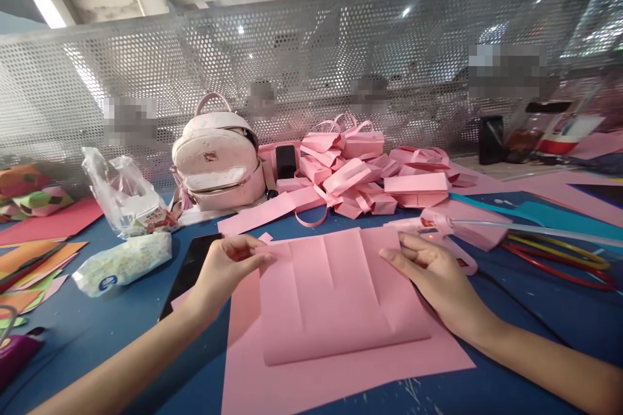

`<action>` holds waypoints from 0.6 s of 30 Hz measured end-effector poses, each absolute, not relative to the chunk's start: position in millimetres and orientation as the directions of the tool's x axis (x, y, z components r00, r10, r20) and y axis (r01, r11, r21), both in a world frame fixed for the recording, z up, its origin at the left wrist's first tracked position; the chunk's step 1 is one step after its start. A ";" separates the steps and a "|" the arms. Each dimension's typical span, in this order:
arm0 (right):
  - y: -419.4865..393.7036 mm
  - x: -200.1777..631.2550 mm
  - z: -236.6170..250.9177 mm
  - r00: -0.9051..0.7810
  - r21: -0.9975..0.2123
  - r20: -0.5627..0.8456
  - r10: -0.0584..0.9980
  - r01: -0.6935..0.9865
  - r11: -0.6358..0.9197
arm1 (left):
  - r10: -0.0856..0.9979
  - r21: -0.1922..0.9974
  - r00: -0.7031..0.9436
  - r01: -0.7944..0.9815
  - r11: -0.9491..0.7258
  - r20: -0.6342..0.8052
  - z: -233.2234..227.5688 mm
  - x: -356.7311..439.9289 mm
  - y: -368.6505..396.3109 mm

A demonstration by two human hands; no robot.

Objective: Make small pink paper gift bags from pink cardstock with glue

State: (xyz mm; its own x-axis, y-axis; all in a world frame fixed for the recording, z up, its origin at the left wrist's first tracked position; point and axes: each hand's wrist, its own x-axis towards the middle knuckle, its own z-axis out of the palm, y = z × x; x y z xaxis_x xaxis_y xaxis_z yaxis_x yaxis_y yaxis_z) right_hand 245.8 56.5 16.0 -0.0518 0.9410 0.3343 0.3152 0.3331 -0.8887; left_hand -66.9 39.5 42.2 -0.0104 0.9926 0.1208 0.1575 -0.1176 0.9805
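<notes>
Paper (341, 301), pink, several creases running away from the body, held up between both grips. Left grip (219, 272) is narrow, pinching the far left corner between thumb and fingers; right grip (435, 275) has the far right edge, thumb on top, other fingers mostly behind. Near side looks curled or folded over; can't tell if it's pressed flat. Larger pink sheet (243, 356) lies beneath, on the blue tabletop (189, 379). Glue gun (435, 224) just beyond right grip; dark flat device (192, 266) just beside left grip. Heap of pink folded pieces (353, 175) beyond both grips, backpack (219, 155) beyond left grip, tissue pack (124, 266) left of it.

Step in hand, my read: shaping the paper along its creases. Next move seems to call for level corners, matched edges and even pressure so the fold doesn't skew.
</notes>
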 end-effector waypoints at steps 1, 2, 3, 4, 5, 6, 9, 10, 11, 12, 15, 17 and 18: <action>56.2 245.0 16.9 -0.055 -0.884 0.340 0.939 0.321 0.339 | 0.993 0.981 -0.010 0.156 -0.117 0.120 42.4 -66.9 39.3; 56.1 244.3 17.8 -0.063 -0.880 0.342 0.937 0.329 0.343 | 0.993 0.981 -0.009 0.155 -0.116 0.119 42.6 -66.9 39.1; 56.2 243.8 18.4 -0.070 -0.876 0.342 0.937 0.338 0.345 | 0.993 0.982 -0.008 0.153 -0.115 0.117 42.6 -67.0 39.0; 56.4 243.5 18.7 -0.074 -0.872 0.342 0.937 0.346 0.346 | 0.993 0.982 -0.008 0.151 -0.113 0.115 42.4 -67.1 39.0; 56.8 243.4 18.9 -0.074 -0.870 0.342 0.937 0.353 0.346 | 0.994 0.983 -0.007 0.148 -0.111 0.113 42.1 -67.3 39.1; 57.2 243.5 18.9 -0.074 -0.868 0.341 0.937 0.359 0.344 | 0.994 0.983 -0.006 0.147 -0.109 0.111 41.8 -67.4 39.2; 58.1 243.7 18.8 -0.057 -0.862 0.332 0.941 0.387 0.328 | 0.995 0.985 -0.007 0.143 -0.101 0.103 40.6 -67.9 40.0; 58.2 243.8 18.9 -0.050 -0.859 0.329 0.943 0.399 0.321 | 0.995 0.985 -0.007 0.142 -0.100 0.102 40.4 -68.1 40.3; 58.3 243.8 18.9 -0.046 -0.856 0.327 0.944 0.408 0.317 | 0.995 0.985 -0.007 0.142 -0.099 0.101 40.2 -68.2 40.6; 58.5 243.8 18.8 -0.045 -0.854 0.325 0.944 0.416 0.314 | 0.995 0.985 -0.007 0.141 -0.099 0.101 40.0 -68.4 40.8; 59.0 244.2 17.7 -0.056 -0.852 0.318 0.946 0.422 0.311 | 0.995 0.984 -0.007 0.145 -0.100 0.102 39.7 -68.9 41.6; 59.7 244.5 16.2 -0.057 -0.855 0.310 0.949 0.419 0.305 | 0.995 0.983 -0.005 0.150 -0.101 0.103 39.1 -69.3 42.2; 60.1 244.6 15.5 -0.059 -0.858 0.305 0.951 0.417 0.301 | 0.995 0.983 -0.003 0.154 -0.101 0.103 38.7 -69.5 42.7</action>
